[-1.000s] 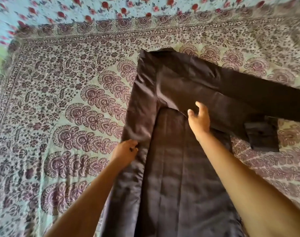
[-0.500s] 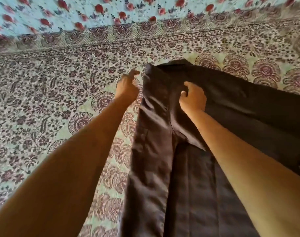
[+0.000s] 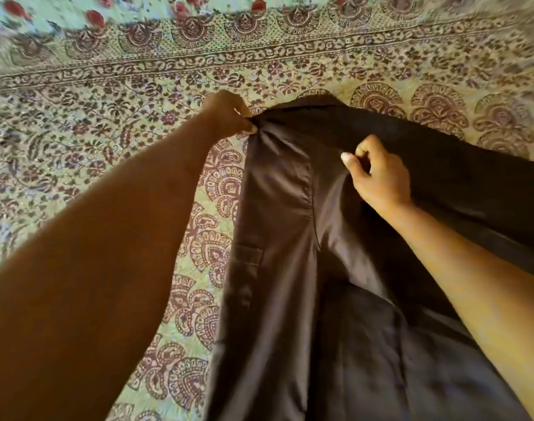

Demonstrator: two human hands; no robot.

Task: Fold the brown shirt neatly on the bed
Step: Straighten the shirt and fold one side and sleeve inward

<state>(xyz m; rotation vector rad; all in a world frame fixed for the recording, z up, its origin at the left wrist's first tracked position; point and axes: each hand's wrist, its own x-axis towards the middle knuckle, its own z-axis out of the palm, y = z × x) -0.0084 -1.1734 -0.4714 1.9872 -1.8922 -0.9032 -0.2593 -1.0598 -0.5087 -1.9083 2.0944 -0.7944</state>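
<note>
The floral-patterned bed (image 3: pixel 107 153) carried the brown shirt (image 3: pixel 290 284), which lay lengthwise before the person, its left side folded in over the body and its collar (image 3: pixel 317 101) at the far end. The left hand (image 3: pixel 229 115) pinched the shirt's far left corner at the shoulder. The right hand (image 3: pixel 378 174), fingers curled, gripped a ridge of cloth a little nearer than the collar. The step in hand looked like squaring the shoulder fold. Doing it well called for drawing the top edge taut and level between both hands, keeping the folded edge straight along the shirt's length, then smoothing out the creases (image 3: pixel 277 141) fanning from the left pinch.
</note>
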